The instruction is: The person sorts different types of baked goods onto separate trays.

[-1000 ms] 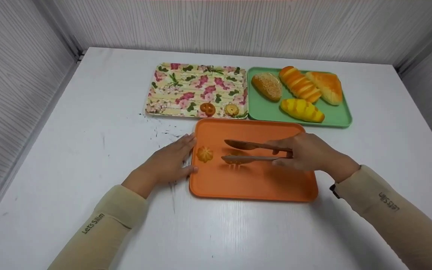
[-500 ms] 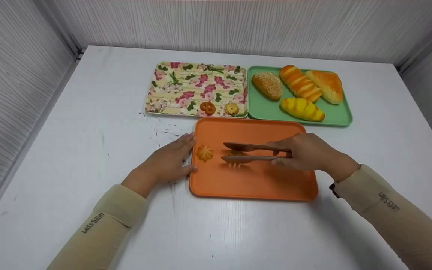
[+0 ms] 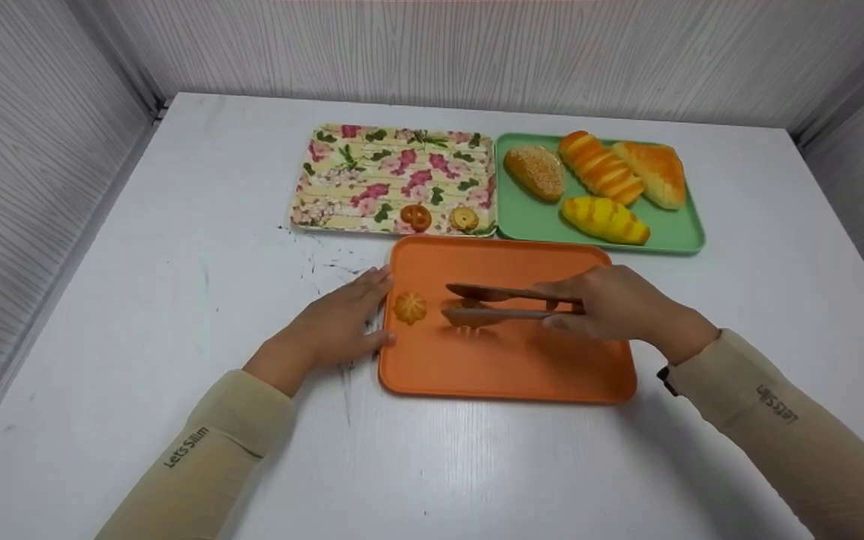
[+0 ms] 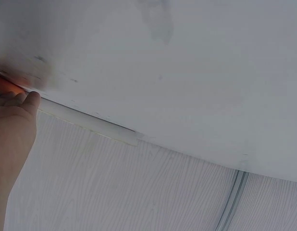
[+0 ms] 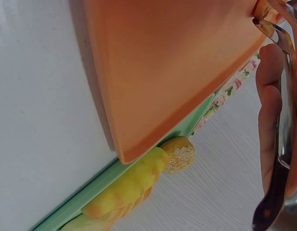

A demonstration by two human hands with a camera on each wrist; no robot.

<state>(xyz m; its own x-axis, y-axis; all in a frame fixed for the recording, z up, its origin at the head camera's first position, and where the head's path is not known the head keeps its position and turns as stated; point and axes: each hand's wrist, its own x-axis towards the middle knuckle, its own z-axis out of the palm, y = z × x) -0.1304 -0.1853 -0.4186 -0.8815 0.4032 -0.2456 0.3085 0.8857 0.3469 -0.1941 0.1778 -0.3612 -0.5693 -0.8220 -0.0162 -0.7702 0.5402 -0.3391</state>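
Note:
My right hand point(image 3: 616, 301) grips metal tongs point(image 3: 526, 313) over the orange tray point(image 3: 492, 367). Between the tong tips sits a small golden cookie point(image 3: 468, 303), partly hidden by the arms; whether both tips touch it I cannot tell. In the right wrist view, fingers point(image 5: 269, 103) curl along the tongs point(image 5: 285, 139) at the right edge. A flower-shaped cookie point(image 3: 410, 307) lies at the tray's left side. Beside it, my left hand point(image 3: 334, 319) rests against the tray's left rim, fingers extended; in the left wrist view that hand point(image 4: 14, 120) shows at the far left.
Behind the orange tray stands a floral tray point(image 3: 394, 176) bearing a pretzel point(image 3: 416, 217) and a round cookie point(image 3: 463, 218). To its right, a green tray point(image 3: 526, 221) carries several breads, including a yellow roll point(image 3: 604, 220). Pale panels point(image 3: 462, 60) border the white table point(image 3: 432, 465).
The tong arms have drawn slightly closer together around the small cookie, mostly by the near arm moving away from me. My left hand and the trays have stayed put.

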